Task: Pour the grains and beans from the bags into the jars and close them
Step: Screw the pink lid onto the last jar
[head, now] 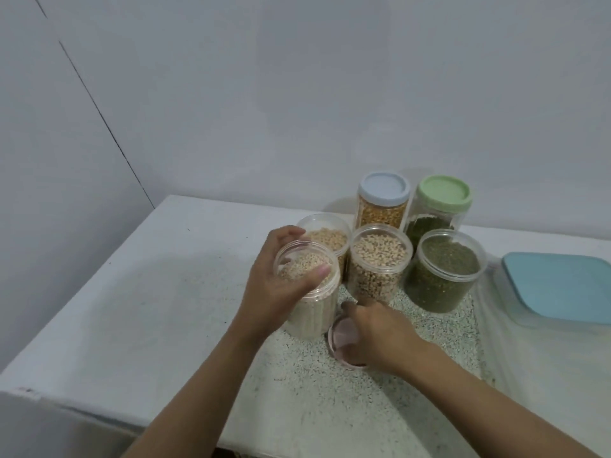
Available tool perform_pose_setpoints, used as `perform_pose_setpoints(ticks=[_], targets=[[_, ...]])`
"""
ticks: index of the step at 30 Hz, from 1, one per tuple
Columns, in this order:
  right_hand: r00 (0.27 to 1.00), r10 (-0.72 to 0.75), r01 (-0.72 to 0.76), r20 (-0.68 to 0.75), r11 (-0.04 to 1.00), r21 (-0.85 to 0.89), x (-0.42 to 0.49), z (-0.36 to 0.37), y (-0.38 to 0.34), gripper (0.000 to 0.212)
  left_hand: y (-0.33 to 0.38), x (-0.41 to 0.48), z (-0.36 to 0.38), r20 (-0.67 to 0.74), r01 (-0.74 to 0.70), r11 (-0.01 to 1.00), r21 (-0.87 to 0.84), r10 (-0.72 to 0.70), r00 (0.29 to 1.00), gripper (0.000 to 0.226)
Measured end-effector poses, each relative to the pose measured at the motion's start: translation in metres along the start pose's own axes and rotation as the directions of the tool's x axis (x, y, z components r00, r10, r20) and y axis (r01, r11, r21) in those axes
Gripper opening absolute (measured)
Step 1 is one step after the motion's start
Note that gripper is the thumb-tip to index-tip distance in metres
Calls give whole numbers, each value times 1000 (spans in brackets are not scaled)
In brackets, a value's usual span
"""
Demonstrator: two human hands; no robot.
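While the left hand (274, 285) wraps around the open jar of pale grains (309, 292), the right hand (377, 335) just beside it grips a pink lid (340, 335).

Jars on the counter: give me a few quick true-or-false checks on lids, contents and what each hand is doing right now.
1. The left hand grips the open jar of pale grains. True.
2. The right hand rests on the blue container lid. False: it is on a pink lid lying on the counter; the blue container lid lies apart, far right.
3. Two jars at the back are closed. True: the blue-lidded jar and the green-lidded jar.
4. The front jar of green beans is closed. False: it is open.
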State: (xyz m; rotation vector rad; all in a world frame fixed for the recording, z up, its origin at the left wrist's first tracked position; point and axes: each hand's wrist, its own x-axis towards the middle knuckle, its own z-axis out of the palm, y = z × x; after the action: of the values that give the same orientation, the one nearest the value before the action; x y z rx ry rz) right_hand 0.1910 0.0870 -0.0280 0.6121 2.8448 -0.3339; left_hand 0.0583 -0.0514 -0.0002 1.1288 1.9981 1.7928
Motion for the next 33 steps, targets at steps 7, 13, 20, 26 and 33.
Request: perform_pose_setpoints(ticks=[7,13,20,26,33], targets=[[960,50,-6,-276,987,158,-9,-18,-7,11,-23,-5,5,-45,-78,991,-109,73,996,83],[796,84,234,-600,870,433,-22,-64,-21,23,-44,-9,11,-51,-102,973,-206,93,994,94],[813,-165,379,-559,878,292,5,-78,-50,25,-57,-10,19,-62,-81,941,-330,64,996,96],[788,-353,446,-505,892,71,21,-65,-64,43,-53,-11,24,-85,-28,916,-400,-6,996,75],[724,-428,599,-541,779,185,37,-70,-56,35,-77,-10,20,-84,-81,951,-298,58,995,77]])
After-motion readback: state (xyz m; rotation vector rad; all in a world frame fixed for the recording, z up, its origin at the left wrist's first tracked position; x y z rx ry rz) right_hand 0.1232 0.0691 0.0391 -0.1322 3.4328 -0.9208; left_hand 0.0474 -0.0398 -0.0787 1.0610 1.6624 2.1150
